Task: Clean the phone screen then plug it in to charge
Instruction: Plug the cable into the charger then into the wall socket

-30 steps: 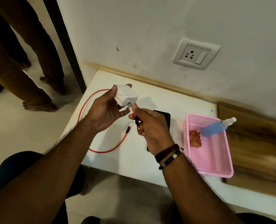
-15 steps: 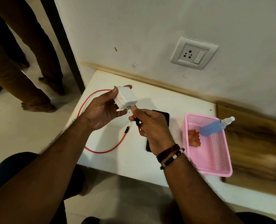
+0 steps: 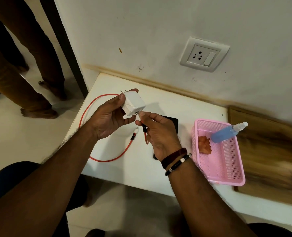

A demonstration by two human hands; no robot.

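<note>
One phone, flat on the table at frame centre, mostly hidden under the right hand. Above it, one charger clamped in left hand fingers, pins up, port turned toward the right fingers pinching the plug of one red cable, probably for seating. Free end slack on the table. At right, one basket parking one spray bottle and one cloth. Upper right, one socket.

Both forearms bare, extended forward, converging at centre. Left hand: palm up, fingers curled around the charger block, thumb on its far side. Right hand: back toward camera, thumb and forefinger pinched on the cable plug at the block's port. Two bands on right wrist.
</note>
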